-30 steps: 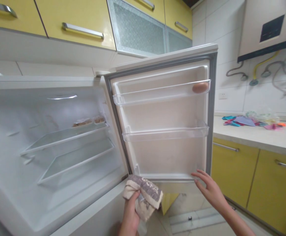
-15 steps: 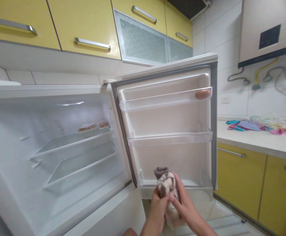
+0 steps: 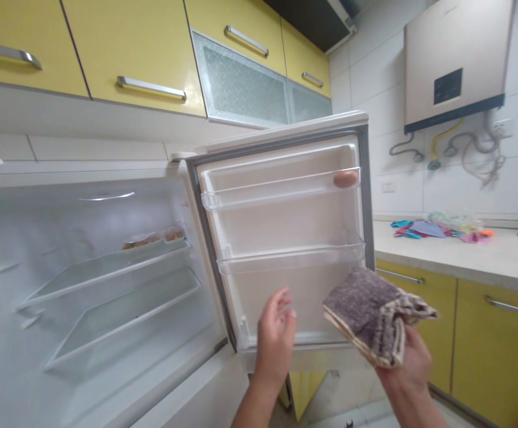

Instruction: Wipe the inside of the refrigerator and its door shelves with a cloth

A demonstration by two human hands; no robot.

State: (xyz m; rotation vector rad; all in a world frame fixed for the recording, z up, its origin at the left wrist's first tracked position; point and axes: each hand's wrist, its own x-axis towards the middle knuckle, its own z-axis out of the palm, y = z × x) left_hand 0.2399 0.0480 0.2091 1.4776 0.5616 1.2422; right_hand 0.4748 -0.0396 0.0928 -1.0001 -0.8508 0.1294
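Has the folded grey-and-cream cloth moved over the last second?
Yes: against the open white refrigerator door, the cloth has moved right and up, toward the outer edge.

The cloth (image 3: 359, 312) is a folded, layered bundle, mottled grey-brown on its broad face, with cream edging and dark-and-cream patterned folds at its right end. It is held up, tilted, in the right hand (image 3: 410, 365), in front of the open refrigerator door's (image 3: 281, 224) lower outer corner; whether they touch is unclear.

Yellow upper cabinets (image 3: 138, 41) meet a white tiled wall (image 3: 377, 113) behind a pale countertop (image 3: 468, 255).
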